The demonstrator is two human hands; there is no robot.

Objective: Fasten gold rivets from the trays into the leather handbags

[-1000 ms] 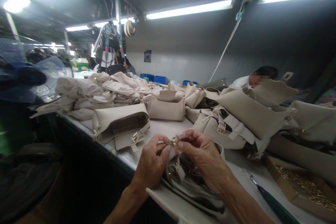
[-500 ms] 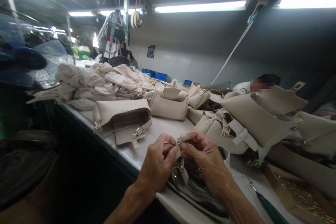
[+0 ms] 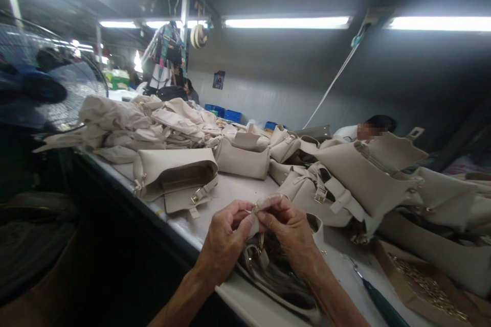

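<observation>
Grip on both sides is closed: the left hand point(image 3: 224, 245) and right hand point(image 3: 286, 230) pinch a narrow cream leather strap point(image 3: 258, 219) between thumbs and fingers, with a small gold fitting point(image 3: 253, 210) at the left fingertips. Against the earlier frame, the hands stay closed at the same spot above the bag, and only the view shifts slightly. The strap's long axis slants from its folded top down and left toward a cream handbag point(image 3: 278, 278) lying beneath the hands near the edge of the desk point(image 3: 238, 189). More cream bags crowd the desk beyond. At right, a cardboard tray point(image 3: 387, 265) of gold fittings sits beside a green-handled pick point(image 3: 378, 304).
</observation>
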